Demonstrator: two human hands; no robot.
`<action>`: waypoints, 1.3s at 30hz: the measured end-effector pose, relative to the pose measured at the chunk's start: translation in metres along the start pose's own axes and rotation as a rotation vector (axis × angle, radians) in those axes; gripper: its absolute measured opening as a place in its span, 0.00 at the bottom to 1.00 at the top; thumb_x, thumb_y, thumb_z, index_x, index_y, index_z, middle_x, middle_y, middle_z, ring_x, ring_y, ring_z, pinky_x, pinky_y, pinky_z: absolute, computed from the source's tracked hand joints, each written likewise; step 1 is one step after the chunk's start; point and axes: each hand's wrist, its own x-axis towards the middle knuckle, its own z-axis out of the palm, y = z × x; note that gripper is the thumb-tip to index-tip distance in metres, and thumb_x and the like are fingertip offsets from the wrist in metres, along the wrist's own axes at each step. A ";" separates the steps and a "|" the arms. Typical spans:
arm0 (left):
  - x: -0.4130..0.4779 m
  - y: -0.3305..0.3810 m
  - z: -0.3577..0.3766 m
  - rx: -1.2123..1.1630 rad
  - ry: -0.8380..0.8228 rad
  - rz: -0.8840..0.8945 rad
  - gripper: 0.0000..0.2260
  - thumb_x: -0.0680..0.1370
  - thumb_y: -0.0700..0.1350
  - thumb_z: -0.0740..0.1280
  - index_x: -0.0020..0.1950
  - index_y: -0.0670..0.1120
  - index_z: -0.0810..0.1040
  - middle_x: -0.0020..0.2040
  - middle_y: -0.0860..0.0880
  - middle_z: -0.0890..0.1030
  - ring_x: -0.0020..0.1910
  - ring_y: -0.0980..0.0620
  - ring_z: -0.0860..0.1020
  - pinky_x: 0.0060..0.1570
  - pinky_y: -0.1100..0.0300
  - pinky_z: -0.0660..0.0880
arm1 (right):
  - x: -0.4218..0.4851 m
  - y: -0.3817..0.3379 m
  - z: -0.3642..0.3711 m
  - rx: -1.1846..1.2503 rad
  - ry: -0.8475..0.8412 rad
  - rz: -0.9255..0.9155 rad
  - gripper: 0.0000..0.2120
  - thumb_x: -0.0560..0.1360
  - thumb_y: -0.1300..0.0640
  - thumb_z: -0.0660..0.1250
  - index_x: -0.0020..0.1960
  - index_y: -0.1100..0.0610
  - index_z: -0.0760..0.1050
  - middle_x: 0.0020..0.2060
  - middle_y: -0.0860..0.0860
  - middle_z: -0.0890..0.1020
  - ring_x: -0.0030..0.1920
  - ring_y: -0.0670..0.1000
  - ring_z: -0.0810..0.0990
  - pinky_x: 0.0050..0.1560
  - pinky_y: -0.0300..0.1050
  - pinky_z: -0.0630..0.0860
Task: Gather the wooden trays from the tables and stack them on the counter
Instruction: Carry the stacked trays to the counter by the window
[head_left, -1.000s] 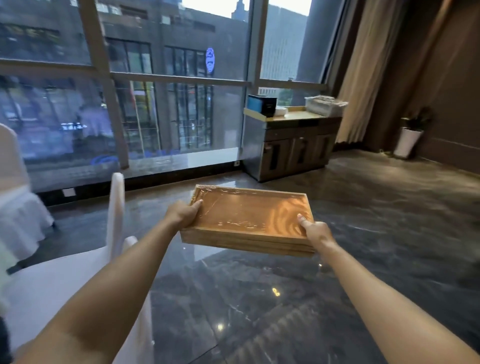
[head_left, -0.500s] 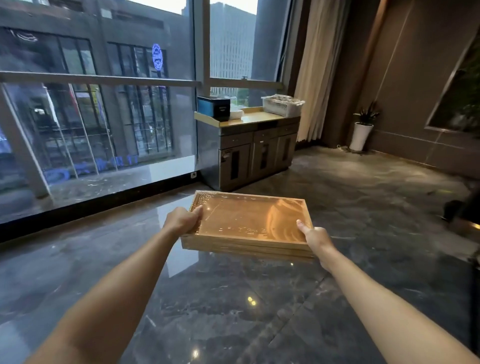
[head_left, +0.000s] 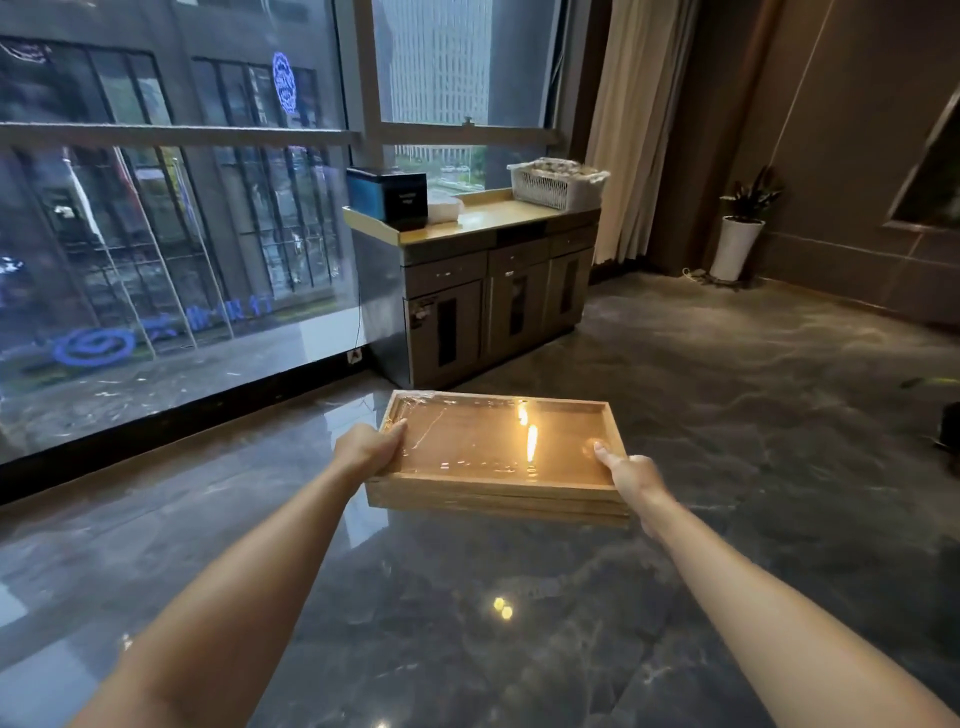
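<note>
I carry a stack of wooden trays level in front of me, above a glossy dark floor; the top tray is covered in clear film. My left hand grips the stack's left edge with the thumb on the rim. My right hand grips the right near corner, thumb resting on the film. Ahead stands the counter, a cabinet with a yellowish wooden top beside the window.
On the counter sit a dark box, a white bundle and a white basket. A large glass window runs along the left. A potted plant stands by the right wall, beside a curtain.
The view has swung right and moved forward: the white-covered chairs on the left have left the frame and the counter looms larger. Both hands keep the same hold on the trays.
</note>
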 end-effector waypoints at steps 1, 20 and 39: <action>0.024 0.017 0.010 -0.015 -0.003 -0.012 0.24 0.79 0.55 0.60 0.56 0.33 0.78 0.60 0.36 0.79 0.61 0.39 0.76 0.59 0.53 0.71 | 0.032 -0.012 -0.004 -0.006 -0.006 -0.005 0.24 0.77 0.47 0.61 0.60 0.68 0.74 0.49 0.56 0.76 0.50 0.55 0.73 0.49 0.44 0.66; 0.514 0.297 0.118 -0.085 0.029 0.027 0.26 0.78 0.56 0.61 0.57 0.33 0.78 0.59 0.36 0.80 0.59 0.39 0.77 0.58 0.52 0.72 | 0.567 -0.221 0.009 -0.072 0.020 -0.077 0.26 0.78 0.47 0.58 0.65 0.67 0.71 0.55 0.57 0.76 0.50 0.53 0.70 0.48 0.44 0.64; 0.977 0.549 0.224 -0.130 0.051 -0.038 0.27 0.78 0.57 0.59 0.60 0.34 0.77 0.59 0.39 0.80 0.59 0.42 0.78 0.57 0.52 0.73 | 1.102 -0.405 0.042 -0.068 -0.075 -0.090 0.23 0.78 0.47 0.58 0.63 0.64 0.71 0.51 0.55 0.74 0.51 0.54 0.71 0.51 0.47 0.67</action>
